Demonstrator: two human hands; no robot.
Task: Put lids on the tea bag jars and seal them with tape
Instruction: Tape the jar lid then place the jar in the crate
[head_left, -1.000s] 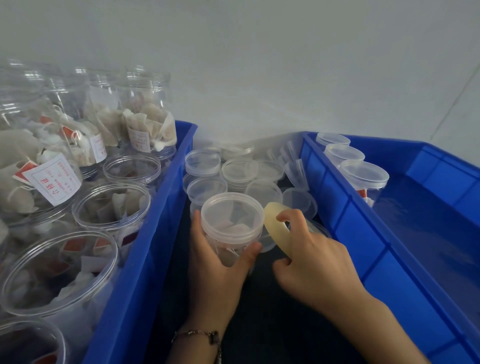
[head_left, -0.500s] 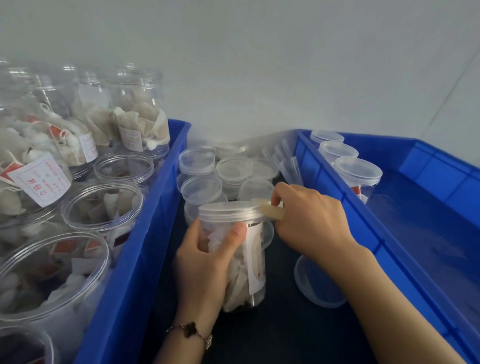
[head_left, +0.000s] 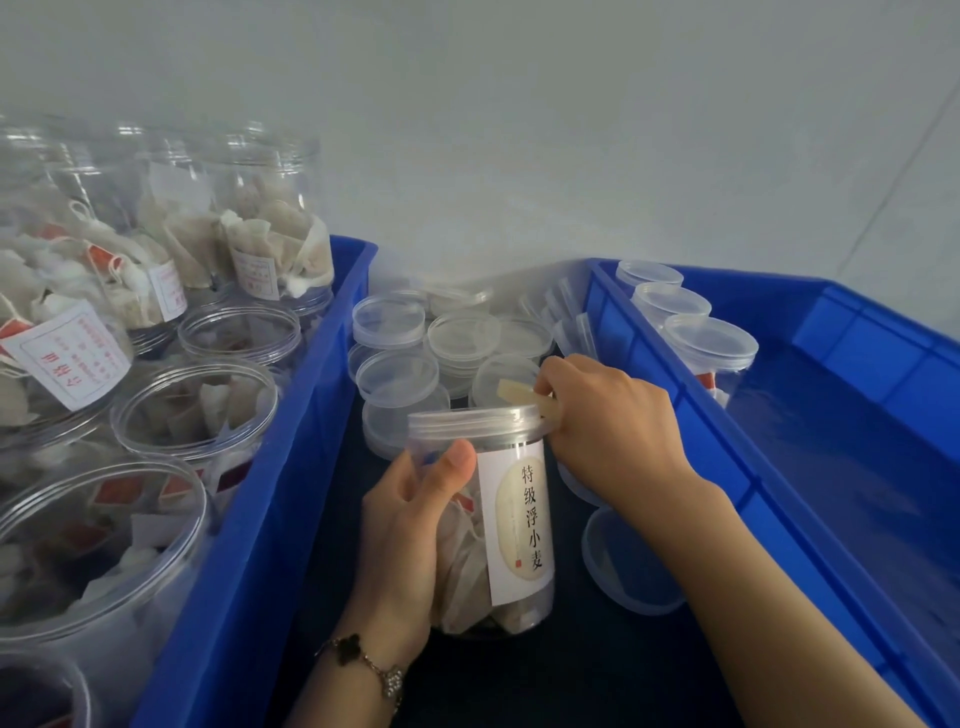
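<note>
Taping the lidded jar (head_left: 485, 519) on the dark mat between two blue bins.

Left hand (head_left: 405, 525) wrapped round the jar's body; right hand (head_left: 613, 431) at the lid (head_left: 475, 421), pinching a tape strip (head_left: 527, 397) against its rim. Right of jar: three lidded jars (head_left: 711, 345) in the bin (head_left: 810, 467). Behind: loose lids (head_left: 389, 322). Left: many open jars (head_left: 195, 402) still uncapped, so mostly undone.
</note>
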